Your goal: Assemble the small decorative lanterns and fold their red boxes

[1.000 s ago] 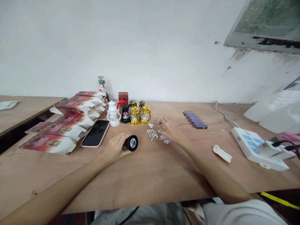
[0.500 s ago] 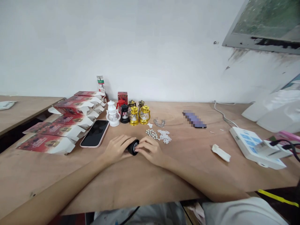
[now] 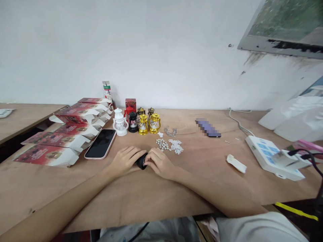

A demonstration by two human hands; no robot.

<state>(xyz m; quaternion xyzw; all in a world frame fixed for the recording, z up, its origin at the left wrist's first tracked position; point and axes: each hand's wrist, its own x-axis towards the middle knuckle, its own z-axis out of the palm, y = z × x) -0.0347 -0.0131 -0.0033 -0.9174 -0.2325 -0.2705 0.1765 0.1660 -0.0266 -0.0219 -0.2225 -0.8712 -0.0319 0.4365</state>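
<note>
My left hand (image 3: 127,161) is wrapped round a small black lantern (image 3: 140,162) lying on its side, its round base turned toward the right. Most of its body is hidden in the palm. The fingers of my right hand (image 3: 159,162) are pinched together at the base opening; whatever lies between them is too small to make out. Just beyond my hands are a cluster of button cells (image 3: 162,144), some white plastic pieces (image 3: 176,147) and a heap of small metal parts (image 3: 171,131).
Several small lanterns, among them a white one (image 3: 120,124) and a gold one (image 3: 154,123), stand behind. Left are a phone (image 3: 101,144) and open red boxes (image 3: 47,155). Right are a blurred purple phone (image 3: 208,127), crumpled white scrap (image 3: 236,163) and a power strip (image 3: 270,156).
My right fingers have pressed closer to the lantern's base and now cover more of it. The lantern has turned slightly. The whole view has shifted a little.
</note>
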